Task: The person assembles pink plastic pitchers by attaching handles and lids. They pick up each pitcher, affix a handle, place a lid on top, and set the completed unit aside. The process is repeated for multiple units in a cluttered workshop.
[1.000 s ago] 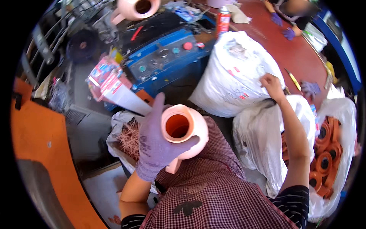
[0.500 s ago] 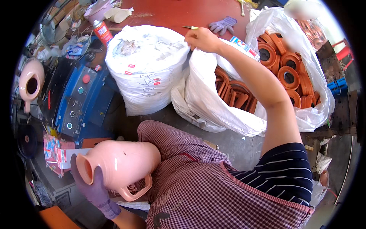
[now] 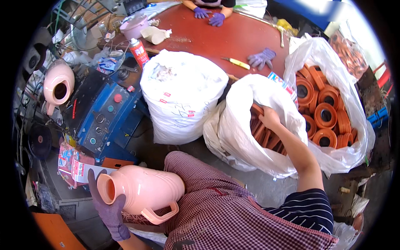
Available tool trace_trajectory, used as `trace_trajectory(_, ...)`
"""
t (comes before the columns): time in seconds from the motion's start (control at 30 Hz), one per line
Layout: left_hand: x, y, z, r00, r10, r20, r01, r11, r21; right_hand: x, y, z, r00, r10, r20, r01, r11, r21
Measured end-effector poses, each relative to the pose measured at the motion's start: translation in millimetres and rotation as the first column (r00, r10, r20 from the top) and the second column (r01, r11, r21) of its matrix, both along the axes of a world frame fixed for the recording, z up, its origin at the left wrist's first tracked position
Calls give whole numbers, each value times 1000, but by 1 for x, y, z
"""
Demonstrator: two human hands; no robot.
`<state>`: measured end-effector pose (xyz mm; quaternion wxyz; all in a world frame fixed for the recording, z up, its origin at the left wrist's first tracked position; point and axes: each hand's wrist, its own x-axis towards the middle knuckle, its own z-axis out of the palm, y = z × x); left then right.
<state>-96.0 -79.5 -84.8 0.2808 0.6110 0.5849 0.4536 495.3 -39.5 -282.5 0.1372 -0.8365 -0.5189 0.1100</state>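
My left hand (image 3: 109,208), in a purple glove, grips a glossy pink jug (image 3: 152,187) around its neck. The jug lies on its side against my lap, mouth to the left, its loop handle toward me. My bare right hand (image 3: 271,118) reaches into an open white sack (image 3: 237,121) of orange curved plastic handles (image 3: 266,135). Its fingers close on the end of one orange handle near the sack's far side. A yellow utility knife (image 3: 238,63) lies on the red table (image 3: 200,41), beside an empty purple glove (image 3: 262,58).
A full white sack (image 3: 179,112) stands left of the handles. At right, a clear bag (image 3: 358,152) holds orange rings (image 3: 325,115). A blue machine (image 3: 104,121) and another pink jug (image 3: 59,83) are at left. Across the table rest a co-worker's gloved hands (image 3: 209,16).
My right hand has left the knife on the table and moved down into the sack of handles. The view has tilted up, bringing the co-worker's hands into sight. My left hand keeps the jug.
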Motion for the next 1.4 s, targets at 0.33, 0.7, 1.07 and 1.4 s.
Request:
trace_trajectory(0.33,23,-21,-2,974,-24,-227,66,981,181,-176,2,232,629,639,442,-702,224,675)
trace_trajectory(0.7,-1,-50,-2,962,195,-191,-137,950,282,-402,-11,168,-297,951,-81,-334,-24,942)
trace_trajectory(1.07,-7,-67,-19,977,209,41,-213,956,200,-419,23,138,-485,79,-871,-128,979,160)
trace_trajectory(1.4,11,-58,-12,987,1,-161,45,959,279,-433,31,120,-330,-93,-939,-477,875,81)
